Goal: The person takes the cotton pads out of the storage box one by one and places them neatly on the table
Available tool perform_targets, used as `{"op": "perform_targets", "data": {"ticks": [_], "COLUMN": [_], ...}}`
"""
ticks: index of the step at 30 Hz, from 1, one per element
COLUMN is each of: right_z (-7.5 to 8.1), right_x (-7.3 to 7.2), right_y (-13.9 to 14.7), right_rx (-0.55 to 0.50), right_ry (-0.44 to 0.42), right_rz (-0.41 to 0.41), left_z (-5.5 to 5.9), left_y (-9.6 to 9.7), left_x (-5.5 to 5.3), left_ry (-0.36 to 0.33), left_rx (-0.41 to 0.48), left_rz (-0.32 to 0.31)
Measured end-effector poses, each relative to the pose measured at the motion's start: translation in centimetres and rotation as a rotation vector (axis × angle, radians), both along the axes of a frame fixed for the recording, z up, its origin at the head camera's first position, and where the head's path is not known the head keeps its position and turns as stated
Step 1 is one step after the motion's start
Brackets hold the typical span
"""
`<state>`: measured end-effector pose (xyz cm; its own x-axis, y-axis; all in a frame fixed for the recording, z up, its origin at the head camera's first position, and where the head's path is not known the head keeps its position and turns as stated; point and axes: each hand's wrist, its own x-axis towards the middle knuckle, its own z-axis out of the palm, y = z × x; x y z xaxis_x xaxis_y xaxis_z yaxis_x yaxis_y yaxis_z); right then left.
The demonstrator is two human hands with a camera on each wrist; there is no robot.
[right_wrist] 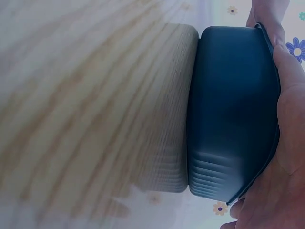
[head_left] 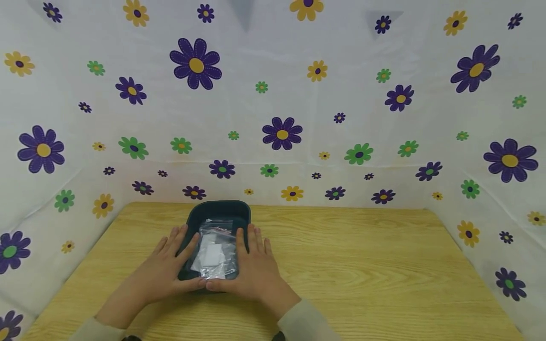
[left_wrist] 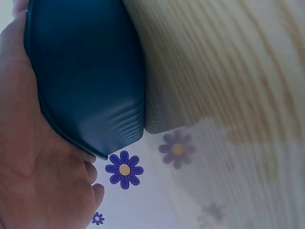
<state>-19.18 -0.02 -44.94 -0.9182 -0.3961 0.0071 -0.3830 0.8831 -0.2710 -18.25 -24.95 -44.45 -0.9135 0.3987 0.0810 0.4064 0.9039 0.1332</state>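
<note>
A dark teal plastic bin point(head_left: 197, 218) stands on the table, left of its middle. Inside lie several clear zip bags point(head_left: 215, 242), one on another, with white pieces in or under them. My left hand point(head_left: 168, 265) lies over the bin's left rim, and my right hand point(head_left: 256, 270) over the right rim. Both have fingers extended, and the two thumbs meet at the near rim. From the left wrist, the bin's outer wall point(left_wrist: 90, 76) shows beside the left palm point(left_wrist: 38, 157). The right wrist view shows the right palm point(right_wrist: 281, 186) against the rim.
A light wood-grain table point(head_left: 362, 265) extends to the right of the bin. White cloth point(head_left: 239, 104) printed with purple, yellow and green flowers surrounds it at the back and both sides. The bin sits near the table's back edge.
</note>
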Motion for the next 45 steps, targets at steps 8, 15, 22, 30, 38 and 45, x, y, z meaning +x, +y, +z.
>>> {"op": "perform_targets", "data": {"ticks": [8, 15, 22, 30, 38, 45], "right_z": [0.3, 0.3, -0.1, -0.2, -0.2, -0.4], "right_x": [0.0, -0.1, -0.3, -0.7, -1.2, -1.5], "right_y": [0.9, 1.9, 3.0, 4.2, 5.2, 5.6], "right_rx": [-0.001, -0.014, -0.025, -0.075, -0.061, -0.069], "right_ry": [-0.007, 0.000, 0.003, -0.002, 0.028, 0.011], "right_rz": [-0.007, -0.020, -0.031, -0.033, -0.042, -0.056], "left_z": [0.0, 0.2, 0.0, 0.0, -0.2, -0.8], "left_y": [0.9, 1.8, 2.9, 4.0, 5.0, 5.2], "left_x": [-0.4, -0.7, -1.4, -2.0, -3.0, -3.7], "left_ry": [-0.003, -0.011, 0.004, 0.009, -0.001, -0.030], "left_rx": [0.012, 0.004, 0.010, 0.018, 0.024, 0.034], "left_rz": [-0.010, -0.017, -0.041, -0.046, -0.047, -0.038]}}
